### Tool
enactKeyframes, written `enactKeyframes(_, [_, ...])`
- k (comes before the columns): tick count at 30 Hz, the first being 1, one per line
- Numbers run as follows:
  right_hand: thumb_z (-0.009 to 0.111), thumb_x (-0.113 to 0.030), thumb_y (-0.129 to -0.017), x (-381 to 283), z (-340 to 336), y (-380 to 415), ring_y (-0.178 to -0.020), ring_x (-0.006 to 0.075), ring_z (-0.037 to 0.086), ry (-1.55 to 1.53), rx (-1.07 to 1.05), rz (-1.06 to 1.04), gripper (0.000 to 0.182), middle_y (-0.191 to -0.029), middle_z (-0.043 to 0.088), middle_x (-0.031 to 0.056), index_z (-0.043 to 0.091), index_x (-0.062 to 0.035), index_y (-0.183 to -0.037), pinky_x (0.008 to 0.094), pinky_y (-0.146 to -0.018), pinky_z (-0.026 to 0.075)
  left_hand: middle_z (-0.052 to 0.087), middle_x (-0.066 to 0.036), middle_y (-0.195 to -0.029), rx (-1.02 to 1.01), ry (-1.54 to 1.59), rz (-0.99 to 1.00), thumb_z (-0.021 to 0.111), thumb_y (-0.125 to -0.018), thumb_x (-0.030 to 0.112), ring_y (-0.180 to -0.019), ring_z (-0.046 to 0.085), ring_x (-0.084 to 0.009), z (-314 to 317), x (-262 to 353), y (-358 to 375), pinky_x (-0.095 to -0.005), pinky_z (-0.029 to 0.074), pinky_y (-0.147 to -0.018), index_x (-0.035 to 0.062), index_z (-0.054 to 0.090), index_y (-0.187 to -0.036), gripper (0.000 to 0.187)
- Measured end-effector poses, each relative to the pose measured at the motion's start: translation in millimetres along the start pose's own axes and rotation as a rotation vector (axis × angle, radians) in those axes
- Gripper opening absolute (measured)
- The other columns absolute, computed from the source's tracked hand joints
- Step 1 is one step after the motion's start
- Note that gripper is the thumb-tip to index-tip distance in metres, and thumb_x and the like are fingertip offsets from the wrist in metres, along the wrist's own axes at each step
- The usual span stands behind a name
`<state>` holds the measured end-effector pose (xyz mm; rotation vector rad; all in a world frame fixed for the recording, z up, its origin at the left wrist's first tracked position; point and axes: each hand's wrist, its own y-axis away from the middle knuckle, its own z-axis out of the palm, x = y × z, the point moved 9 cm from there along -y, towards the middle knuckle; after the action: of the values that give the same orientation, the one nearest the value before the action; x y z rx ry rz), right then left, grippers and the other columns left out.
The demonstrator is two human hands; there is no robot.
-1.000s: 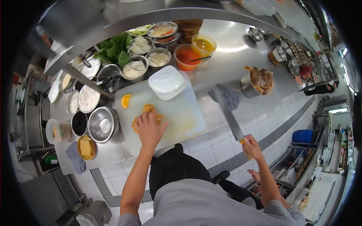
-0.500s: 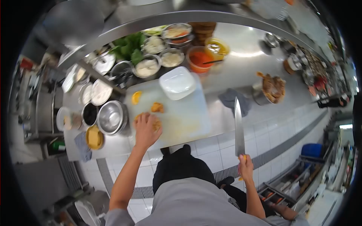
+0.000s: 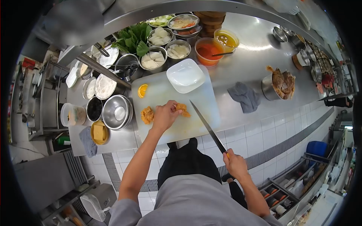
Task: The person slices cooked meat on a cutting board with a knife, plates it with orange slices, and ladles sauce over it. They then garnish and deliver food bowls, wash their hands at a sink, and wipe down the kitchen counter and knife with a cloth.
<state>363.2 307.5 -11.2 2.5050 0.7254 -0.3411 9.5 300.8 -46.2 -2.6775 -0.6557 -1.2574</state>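
Note:
On the white cutting board, my left hand has its fingers closed on a golden fried piece. Another fried piece lies on the board to the left of that hand. My right hand grips the handle of a long knife, whose blade points up and left, its tip beside the held piece. An orange wedge rests near the board's upper left. A white square dish sits at the top of the board.
Steel bowls stand left of the board. Behind it are ingredient bowls, leafy greens and a tub of red sauce. To the right are a grey cloth and a pot of brown food. A shelf edge crosses overhead.
My left hand has moved from the left fried piece to the other one and grasped it. My right hand has brought the knife left, its blade now slanting over the board's right side.

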Motion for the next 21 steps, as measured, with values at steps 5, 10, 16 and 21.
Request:
enactKeyframes(5, [0.052, -0.030, -0.103, -28, -2, -4, -0.057, 0.0435, 0.065, -0.094, 0.003, -0.026, 0.025, -0.060, 0.063, 0.0178, 0.051, -0.0058, -0.098, 0.0537, -0.054, 0.052, 0.069, -0.011, -0.078, 0.199, -0.229, 0.117, 0.077, -0.086, 0.022, -0.067, 0.065, -0.0284, -5, 19, 17, -0.0433, 0.045, -0.078, 0.0068, 0.064, -0.101, 0.025])
enactKeyframes(10, [0.052, -0.030, -0.104, -39, 3, 3, -0.059, 0.0447, 0.064, -0.119, -0.009, -0.021, 0.027, -0.060, 0.063, 0.0205, 0.051, -0.0041, -0.098, 0.0547, -0.055, 0.052, 0.070, -0.011, -0.095, 0.218, -0.314, -0.034, 0.072, -0.087, 0.020, -0.083, 0.066, -0.0300, -24, 7, 4, -0.0457, 0.040, -0.085, 0.0114, 0.063, -0.102, 0.019])
enactKeyframes(16, [0.053, -0.029, -0.103, -36, 18, 21, -0.060, 0.0472, 0.063, -0.183, -0.121, -0.007, 0.027, -0.060, 0.062, 0.0221, 0.052, -0.0027, -0.100, 0.0561, -0.056, 0.050, 0.070, -0.008, -0.103, 0.065, -0.210, 0.112, 0.072, -0.087, 0.018, -0.086, 0.066, -0.0279, -32, -14, 2, -0.0443, 0.039, -0.086, 0.0122, 0.067, -0.109, 0.023])
enactKeyframes(21, [0.051, -0.030, -0.104, -57, 9, 9, -0.057, 0.0428, 0.065, -0.154, -0.035, -0.040, 0.028, -0.060, 0.063, 0.0191, 0.051, -0.0038, -0.095, 0.0524, -0.054, 0.052, 0.070, -0.004, -0.105, 0.038, -0.245, 0.221, 0.072, -0.087, 0.018, -0.079, 0.068, -0.0246, -32, 6, 14, -0.0422, 0.040, -0.089, 0.0129, 0.069, -0.106, 0.020])
